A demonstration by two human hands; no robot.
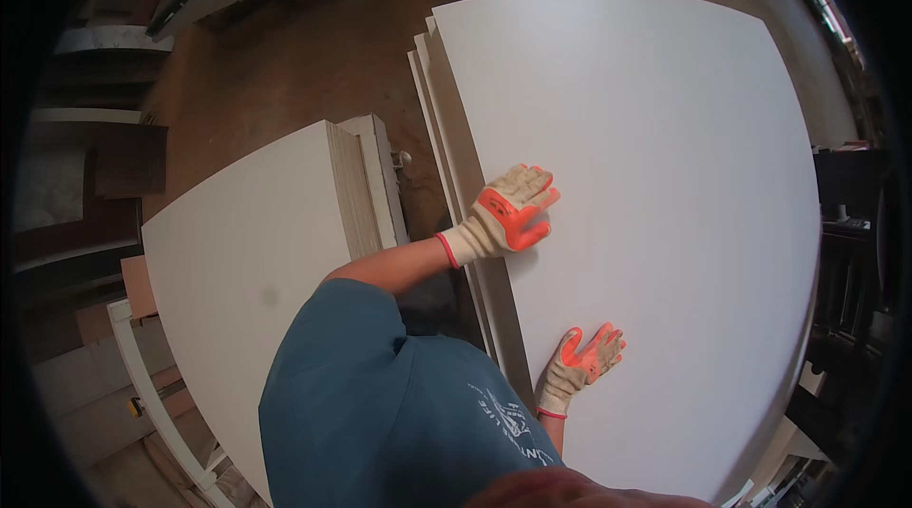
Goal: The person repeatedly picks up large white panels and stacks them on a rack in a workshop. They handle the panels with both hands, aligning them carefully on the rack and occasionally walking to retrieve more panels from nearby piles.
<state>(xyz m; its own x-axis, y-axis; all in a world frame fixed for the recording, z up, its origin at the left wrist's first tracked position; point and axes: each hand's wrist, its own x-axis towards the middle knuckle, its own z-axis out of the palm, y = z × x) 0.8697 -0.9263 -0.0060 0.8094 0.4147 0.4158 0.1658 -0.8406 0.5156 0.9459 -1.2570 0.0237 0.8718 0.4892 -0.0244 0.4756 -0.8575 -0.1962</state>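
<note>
Head view, broad smooth white panel [655,166], left hand [516,209], right hand [581,366] atop, each grip apart

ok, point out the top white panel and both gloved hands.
Top white panel [665,185], head view: bare broad face.
Left hand [513,211], head view: glove's middle.
Right hand [581,363], head view: glove's middle.

1. Two gloved hands: left hand [516,209], right hand [583,362].
2. Two board stacks: right stack [655,252], left stack [242,223].
3. At least three boards [646,109] in the right stack; the left stack's layers [350,190] are too fine to count.
4. One teal shirt [380,404].
</note>
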